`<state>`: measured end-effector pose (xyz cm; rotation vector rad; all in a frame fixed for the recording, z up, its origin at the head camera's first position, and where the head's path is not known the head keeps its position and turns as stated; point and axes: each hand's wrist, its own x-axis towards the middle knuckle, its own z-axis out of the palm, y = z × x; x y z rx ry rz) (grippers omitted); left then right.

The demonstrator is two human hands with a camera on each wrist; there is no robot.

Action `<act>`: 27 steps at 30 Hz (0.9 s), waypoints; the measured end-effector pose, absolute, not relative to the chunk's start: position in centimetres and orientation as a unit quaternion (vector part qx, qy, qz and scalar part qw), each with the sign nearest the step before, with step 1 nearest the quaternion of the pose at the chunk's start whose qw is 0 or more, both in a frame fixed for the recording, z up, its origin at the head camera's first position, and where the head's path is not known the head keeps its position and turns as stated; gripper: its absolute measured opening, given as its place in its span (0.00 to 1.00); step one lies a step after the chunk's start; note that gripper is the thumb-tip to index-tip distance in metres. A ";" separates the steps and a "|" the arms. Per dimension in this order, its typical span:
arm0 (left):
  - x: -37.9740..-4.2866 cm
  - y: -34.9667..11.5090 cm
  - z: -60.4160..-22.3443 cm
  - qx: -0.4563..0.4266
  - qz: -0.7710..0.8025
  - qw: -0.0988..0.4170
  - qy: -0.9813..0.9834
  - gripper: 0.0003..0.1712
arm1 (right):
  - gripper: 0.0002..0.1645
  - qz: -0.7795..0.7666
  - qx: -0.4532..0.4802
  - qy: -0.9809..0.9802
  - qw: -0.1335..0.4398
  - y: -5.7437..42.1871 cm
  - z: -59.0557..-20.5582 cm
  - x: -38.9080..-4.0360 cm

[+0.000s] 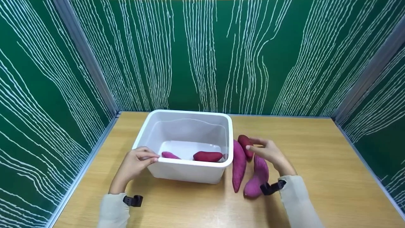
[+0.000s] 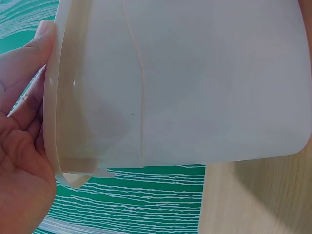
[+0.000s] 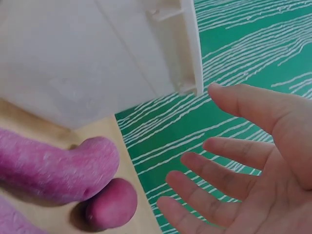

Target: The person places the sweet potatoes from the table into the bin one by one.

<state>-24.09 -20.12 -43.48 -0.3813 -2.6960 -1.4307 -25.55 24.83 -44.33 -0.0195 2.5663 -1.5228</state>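
My left hand (image 1: 137, 161) pinches the front-left corner of the rim of a white plastic bin (image 1: 186, 171); in the left wrist view its fingers go behind the rim. Just right of the bin, my right hand (image 1: 269, 152) is beside a dark red sweet potato (image 1: 244, 145). Its fingers are spread, holding nothing, in the right wrist view. A long purple sweet potato (image 1: 239, 167) lies along the bin's right side, and a curved purple one (image 1: 257, 179) lies nearer the front. Inside the bin are a red sweet potato (image 1: 208, 156) and a pink-purple one (image 1: 170, 155), partly hidden by the front wall.
The wooden table (image 1: 322, 164) extends to the right and in front of the bin. Green panels (image 1: 196, 57) with white wavy lines stand behind and at both sides, joined by grey corner posts (image 1: 87, 57). Black wrist cameras (image 1: 134, 200) sit on the pale sleeves.
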 end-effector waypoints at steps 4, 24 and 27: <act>-24.1 -20.1 -43.4 -0.123 -0.462 0.035 -0.878 0.05 | 0.40 -0.508 0.018 0.857 0.086 25.6 -45.2 -25.1; -24.1 -20.3 -43.6 -0.134 -0.471 0.042 -0.871 0.05 | 0.44 -0.523 0.083 0.838 0.129 28.4 -49.6 -23.3; -24.1 -20.3 -43.6 -0.133 -0.468 0.041 -0.873 0.05 | 0.45 -0.517 0.086 0.841 0.131 28.5 -50.3 -23.2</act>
